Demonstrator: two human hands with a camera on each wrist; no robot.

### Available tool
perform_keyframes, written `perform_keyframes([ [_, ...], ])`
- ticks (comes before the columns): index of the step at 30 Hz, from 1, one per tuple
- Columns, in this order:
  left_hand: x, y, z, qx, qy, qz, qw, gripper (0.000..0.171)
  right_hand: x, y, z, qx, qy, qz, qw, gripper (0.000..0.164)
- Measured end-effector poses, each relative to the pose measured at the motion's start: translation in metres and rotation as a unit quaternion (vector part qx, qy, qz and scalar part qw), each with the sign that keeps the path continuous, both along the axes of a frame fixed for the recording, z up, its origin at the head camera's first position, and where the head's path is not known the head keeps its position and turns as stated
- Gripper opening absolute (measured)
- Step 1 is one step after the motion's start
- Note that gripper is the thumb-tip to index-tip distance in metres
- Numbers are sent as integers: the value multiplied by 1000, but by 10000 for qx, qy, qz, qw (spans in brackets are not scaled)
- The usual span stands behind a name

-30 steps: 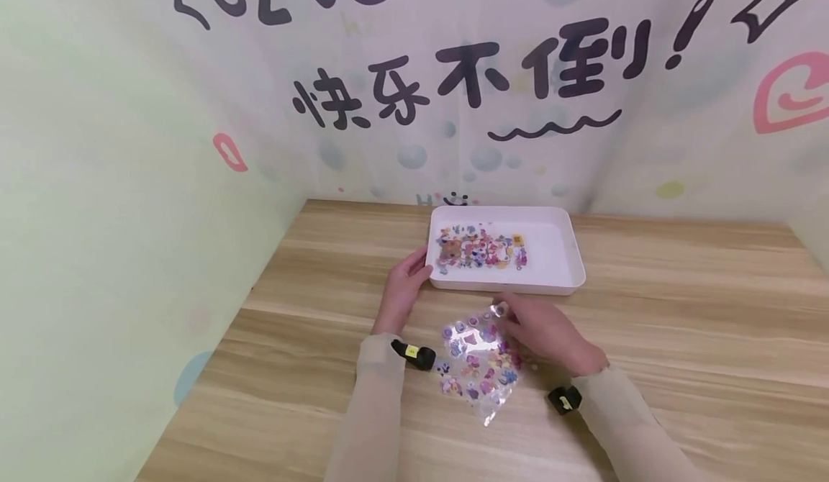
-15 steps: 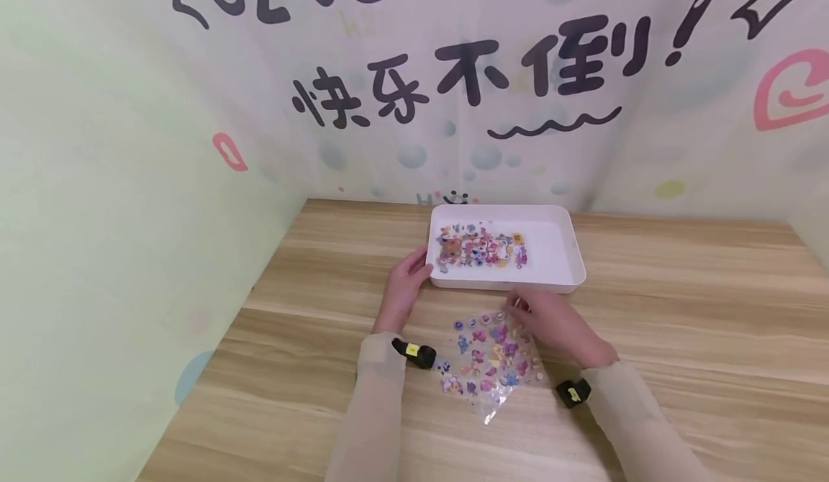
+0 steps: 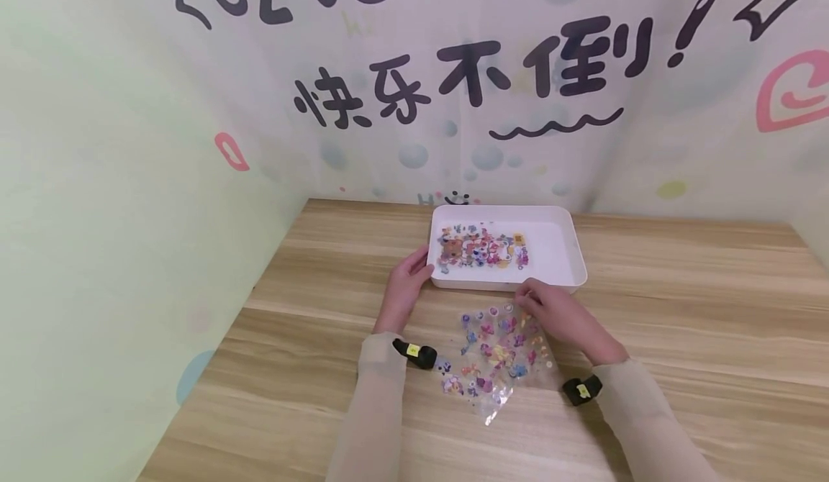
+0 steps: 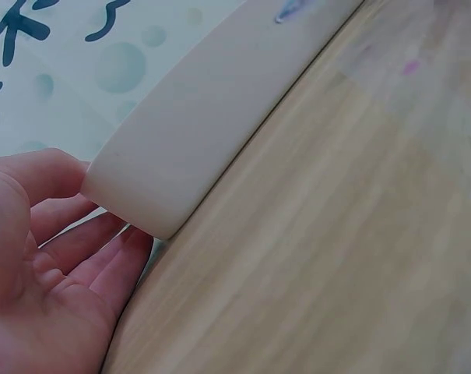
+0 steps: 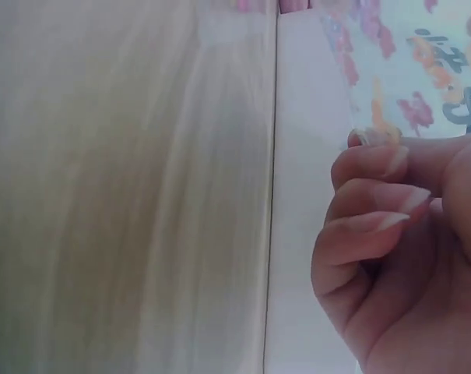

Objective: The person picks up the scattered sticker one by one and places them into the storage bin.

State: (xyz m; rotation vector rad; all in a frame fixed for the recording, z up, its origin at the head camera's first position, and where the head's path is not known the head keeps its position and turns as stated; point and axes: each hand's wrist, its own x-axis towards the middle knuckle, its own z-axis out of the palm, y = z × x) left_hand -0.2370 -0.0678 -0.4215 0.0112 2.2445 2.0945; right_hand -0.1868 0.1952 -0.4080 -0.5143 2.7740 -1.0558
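Note:
A shallow white tray (image 3: 553,248) stands near the back of the table, with a clear sticker sheet (image 3: 482,250) lying in its left part. My left hand (image 3: 403,288) holds the tray's front left corner; in the left wrist view the thumb is at the rim and the other fingers are along the outer side. My right hand (image 3: 560,316) pinches the top right corner of another clear sticker sheet (image 3: 495,334), whose upper part is lifted in front of the tray. Below it, more clear film (image 3: 488,410) with stickers lies on the table, partly covered.
The wood-grain table (image 3: 699,309) extends to both sides of the tray. A printed cloth backdrop (image 3: 388,158) with dark lettering hangs directly behind it, and a pale wall (image 3: 116,216) borders the left side. Each wrist wears a black camera (image 3: 424,356).
My right hand has moved right and a little toward the tray, drawing the pinched sticker sheet along. The lower film stays on the table. My left hand and the tray keep their places.

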Motion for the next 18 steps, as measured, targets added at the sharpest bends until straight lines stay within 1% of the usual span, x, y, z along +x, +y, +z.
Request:
perform_keyframes([
  [7, -2, -1, -3, 68, -52, 10, 10000, 44, -2, 4, 2, -170, -75, -165, 9997, 14],
  [11, -8, -2, -13, 167, -150, 41, 9997, 43, -2, 6, 3, -346, -136, -226, 9991, 16],
  [14, -13, -3, -22, 175, -157, 66, 9997, 42, -1, 7, 5, -515, -201, -235, 9982, 18],
  [18, -15, -3, -25, 58, -64, 83, 9999, 41, -2, 9, 5, -781, -410, -273, 9957, 21],
])
